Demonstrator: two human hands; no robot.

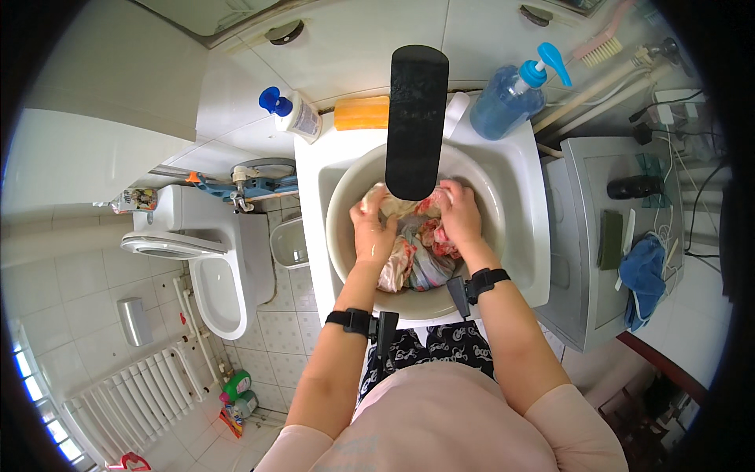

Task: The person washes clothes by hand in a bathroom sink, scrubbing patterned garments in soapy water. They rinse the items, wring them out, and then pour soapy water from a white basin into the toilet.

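Note:
A round, pale wash basin (341,236) stands in the white sink (525,236). Wet, patterned cloth (433,265) in cream, red and grey lies bunched in it, with some water. My left hand (374,233) grips the cream part of the cloth at the basin's left side. On the right, my right hand (461,215) holds the cream and red cloth near the upper edge of the bundle. A black oblong shape (417,118) covers the basin's far rim and part of the cloth between my hands.
Behind the basin stand a white pump bottle (301,118), an orange bar (361,113) and a large blue pump bottle (508,100). A toilet (221,295) is at the left. At the right, a grey cabinet (581,236) bears a blue cloth (643,274) and cables.

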